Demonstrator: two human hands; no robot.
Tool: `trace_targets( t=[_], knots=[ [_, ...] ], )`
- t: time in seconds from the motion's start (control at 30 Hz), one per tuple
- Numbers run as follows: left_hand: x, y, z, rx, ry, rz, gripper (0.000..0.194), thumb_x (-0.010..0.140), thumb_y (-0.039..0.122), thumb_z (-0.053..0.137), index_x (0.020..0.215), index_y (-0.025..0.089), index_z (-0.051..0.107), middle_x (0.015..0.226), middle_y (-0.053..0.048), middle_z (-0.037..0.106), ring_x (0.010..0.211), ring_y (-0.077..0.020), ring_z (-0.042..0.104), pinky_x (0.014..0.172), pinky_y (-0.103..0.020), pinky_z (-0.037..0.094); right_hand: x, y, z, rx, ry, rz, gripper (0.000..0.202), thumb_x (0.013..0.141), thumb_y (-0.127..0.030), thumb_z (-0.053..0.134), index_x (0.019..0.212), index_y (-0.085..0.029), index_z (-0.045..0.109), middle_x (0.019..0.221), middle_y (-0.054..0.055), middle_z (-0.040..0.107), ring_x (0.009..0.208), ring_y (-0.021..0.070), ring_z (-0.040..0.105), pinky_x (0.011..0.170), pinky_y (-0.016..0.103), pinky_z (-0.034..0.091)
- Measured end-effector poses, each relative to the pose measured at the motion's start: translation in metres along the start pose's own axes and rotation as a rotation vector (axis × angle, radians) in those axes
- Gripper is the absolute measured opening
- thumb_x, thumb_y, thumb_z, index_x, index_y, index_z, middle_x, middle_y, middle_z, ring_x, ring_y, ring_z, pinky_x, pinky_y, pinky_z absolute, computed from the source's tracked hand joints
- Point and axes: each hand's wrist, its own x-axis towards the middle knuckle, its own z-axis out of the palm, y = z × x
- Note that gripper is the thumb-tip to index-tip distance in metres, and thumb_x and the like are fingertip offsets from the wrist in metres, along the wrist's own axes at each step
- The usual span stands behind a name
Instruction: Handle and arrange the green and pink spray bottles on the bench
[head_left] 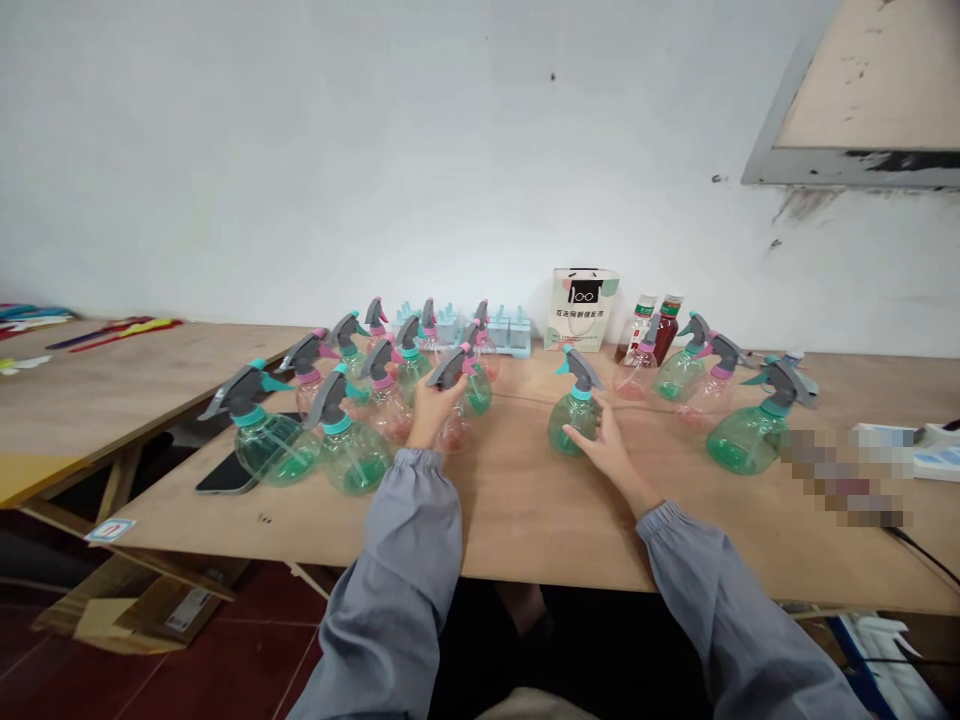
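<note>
My left hand (433,410) is closed around the neck of a pink spray bottle (454,437), just under its grey trigger head. The hand and sleeve hide part of that bottle. Thumb and fingers of my right hand (609,447) grip the side of a green spray bottle (570,425) with a grey and teal head. It looks upright, at the middle of the table. Left of my left hand cluster several more green and pink bottles, among them a green spray bottle (354,458) in front. On the right, another green spray bottle (742,440) stands beside several others.
A phone (225,475) lies under the left cluster on the wooden table (540,530). Behind are light blue racks (514,335), a paper bag (583,312) and a dark red bottle (666,335). A blurred-out item (844,480) with a cable lies at right.
</note>
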Motion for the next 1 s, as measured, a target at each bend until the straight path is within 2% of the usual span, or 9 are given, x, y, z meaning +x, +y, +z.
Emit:
trace_targets(
  t=[0.17, 0.37, 0.47, 0.57, 0.7, 0.77, 0.83, 0.93, 1.0],
  knots=[
    [-0.002, -0.01, 0.003, 0.054, 0.075, 0.014, 0.017, 0.07, 0.032, 0.071, 0.071, 0.016, 0.068, 0.062, 0.002, 0.058, 0.06, -0.012, 0.052, 0.061, -0.025, 0.043, 0.0, 0.002, 0.001, 0.013, 0.004, 0.0, 0.085, 0.073, -0.056, 0.079, 0.141, -0.024, 0.043, 0.143, 0.016, 0.052, 0.134, 0.0341, 0.052, 0.113, 0.058, 0.043],
    [-0.01, -0.007, 0.01, 0.134, 0.128, 0.021, 0.023, 0.077, 0.034, 0.068, 0.092, 0.016, 0.07, 0.08, -0.004, 0.069, 0.077, -0.0176, 0.063, 0.081, -0.032, 0.05, 0.001, 0.004, 0.002, 0.01, 0.01, -0.005, 0.086, 0.072, -0.057, 0.08, 0.142, -0.023, 0.042, 0.142, 0.016, 0.053, 0.134, 0.0341, 0.051, 0.113, 0.057, 0.043],
    [-0.014, 0.0, 0.008, 0.217, 0.255, 0.127, 0.064, 0.067, 0.041, 0.081, 0.122, 0.017, 0.058, 0.113, -0.01, 0.066, 0.108, -0.0253, 0.061, 0.101, -0.042, 0.045, 0.0, 0.004, 0.002, -0.005, 0.006, -0.006, 0.084, 0.074, -0.056, 0.079, 0.141, -0.023, 0.042, 0.141, 0.016, 0.054, 0.133, 0.0337, 0.052, 0.112, 0.057, 0.044],
    [-0.021, 0.008, 0.003, 0.337, 0.448, 0.275, 0.109, 0.054, 0.053, 0.088, 0.142, 0.016, 0.036, 0.138, -0.019, 0.047, 0.13, -0.0334, 0.046, 0.11, -0.052, 0.037, -0.001, 0.001, 0.001, -0.02, 0.003, -0.014, 0.082, 0.075, -0.056, 0.077, 0.141, -0.024, 0.042, 0.141, 0.015, 0.053, 0.132, 0.0328, 0.052, 0.112, 0.056, 0.045],
    [-0.041, 0.021, 0.006, 0.304, 0.517, 0.539, 0.115, 0.053, 0.066, 0.084, 0.142, 0.014, 0.032, 0.139, -0.022, 0.038, 0.131, -0.0358, 0.042, 0.11, -0.053, 0.039, -0.001, -0.004, 0.002, -0.05, 0.006, -0.024, 0.079, 0.076, -0.056, 0.076, 0.14, -0.024, 0.041, 0.143, 0.015, 0.051, 0.132, 0.0323, 0.052, 0.111, 0.056, 0.044],
    [-0.054, 0.027, 0.019, 0.247, 0.394, 0.654, 0.1, 0.058, 0.065, 0.082, 0.135, 0.018, 0.04, 0.134, -0.018, 0.043, 0.131, -0.0348, 0.044, 0.112, -0.053, 0.038, -0.001, -0.005, 0.003, -0.057, 0.012, -0.03, 0.079, 0.076, -0.057, 0.076, 0.139, -0.024, 0.041, 0.142, 0.015, 0.051, 0.13, 0.0323, 0.053, 0.11, 0.056, 0.045],
    [-0.065, 0.032, 0.038, 0.178, 0.16, 0.665, 0.083, 0.067, 0.06, 0.08, 0.131, 0.021, 0.045, 0.131, -0.016, 0.049, 0.129, -0.0322, 0.048, 0.113, -0.051, 0.038, -0.003, -0.007, 0.006, -0.069, 0.016, -0.04, 0.08, 0.074, -0.058, 0.077, 0.137, -0.023, 0.041, 0.138, 0.016, 0.053, 0.128, 0.033, 0.054, 0.109, 0.057, 0.045],
    [-0.076, 0.032, 0.066, 0.085, -0.202, 0.457, 0.086, 0.07, 0.054, 0.08, 0.139, 0.021, 0.04, 0.14, -0.018, 0.049, 0.134, -0.0328, 0.048, 0.113, -0.051, 0.038, -0.008, -0.013, 0.013, -0.101, -0.03, -0.086, 0.081, 0.071, -0.06, 0.079, 0.134, -0.022, 0.043, 0.132, 0.016, 0.055, 0.123, 0.0338, 0.057, 0.105, 0.057, 0.048],
    [-0.078, 0.029, 0.077, 0.024, -0.36, 0.312, 0.095, 0.067, 0.052, 0.083, 0.144, 0.021, 0.036, 0.146, -0.019, 0.046, 0.138, -0.0347, 0.046, 0.113, -0.052, 0.038, -0.014, -0.02, 0.019, -0.105, -0.112, -0.138, 0.081, 0.071, -0.059, 0.08, 0.134, -0.023, 0.043, 0.13, 0.015, 0.056, 0.121, 0.0337, 0.057, 0.104, 0.056, 0.048]
  ],
)
